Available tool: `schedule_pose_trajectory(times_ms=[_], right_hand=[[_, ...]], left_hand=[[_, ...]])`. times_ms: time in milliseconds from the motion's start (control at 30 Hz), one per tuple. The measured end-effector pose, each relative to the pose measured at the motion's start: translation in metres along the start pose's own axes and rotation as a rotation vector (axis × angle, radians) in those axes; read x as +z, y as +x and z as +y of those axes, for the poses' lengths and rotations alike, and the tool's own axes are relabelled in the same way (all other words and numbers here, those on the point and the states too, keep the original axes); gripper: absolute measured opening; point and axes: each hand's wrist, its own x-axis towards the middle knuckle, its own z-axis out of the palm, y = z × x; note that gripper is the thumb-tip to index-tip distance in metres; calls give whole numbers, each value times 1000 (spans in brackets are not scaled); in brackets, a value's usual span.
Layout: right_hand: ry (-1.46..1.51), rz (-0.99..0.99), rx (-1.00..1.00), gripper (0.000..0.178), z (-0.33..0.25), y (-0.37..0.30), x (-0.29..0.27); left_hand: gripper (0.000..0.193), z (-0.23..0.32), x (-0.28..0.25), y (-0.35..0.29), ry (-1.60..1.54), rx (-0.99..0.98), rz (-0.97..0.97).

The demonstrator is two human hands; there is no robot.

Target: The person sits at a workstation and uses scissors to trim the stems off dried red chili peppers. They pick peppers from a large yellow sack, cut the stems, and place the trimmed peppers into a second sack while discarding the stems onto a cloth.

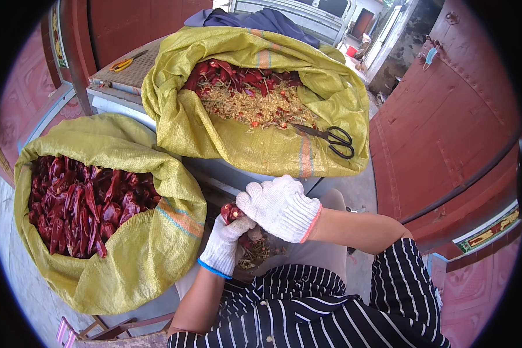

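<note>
My left hand, in a white knitted glove with a blue cuff, is closed around a dark red dried chili. A pale seedy end of the chili shows. My right hand, gloved with a red cuff, is curled against the left one; its fingertips are hidden, so what it grips does not show. Left of my hands, a yellow woven sack is full of whole dried chilies. Ahead lies a second yellow sack with chilies, pale seeds and stems. Black-handled scissors rest on its near edge.
Orange-handled pliers or snips lie on a brown surface behind the sacks. Dark blue cloth sits behind the far sack. Stems and debris lie below my hands. A red door stands on the right.
</note>
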Motion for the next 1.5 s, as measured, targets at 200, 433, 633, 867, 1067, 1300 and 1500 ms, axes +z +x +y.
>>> schedule_pose_trajectory(times_ms=[200, 433, 633, 867, 1067, 1300, 1500], right_hand=[[478, 134, 180, 37, 25, -13, -1], [898, 231, 176, 25, 16, -13, 39], [890, 306, 96, 18, 13, -11, 44], [1461, 229, 511, 15, -11, -19, 44], [2155, 317, 828, 14, -25, -10, 61], [1264, 178, 562, 26, -4, -36, 49], [593, 47, 486, 29, 39, -65, 0]], left_hand=[[28, 17, -2, 1, -77, -53, 9], [31, 7, 3, 2, -18, -36, 94], [18, 11, -3, 2, 44, 8, -85], [25, -1, -11, 0, 177, 138, 0], [22, -4, -10, -2, 302, 196, 88], [18, 2, -8, -2, 322, 212, 67], [19, 11, -7, 0, 423, 222, 143]])
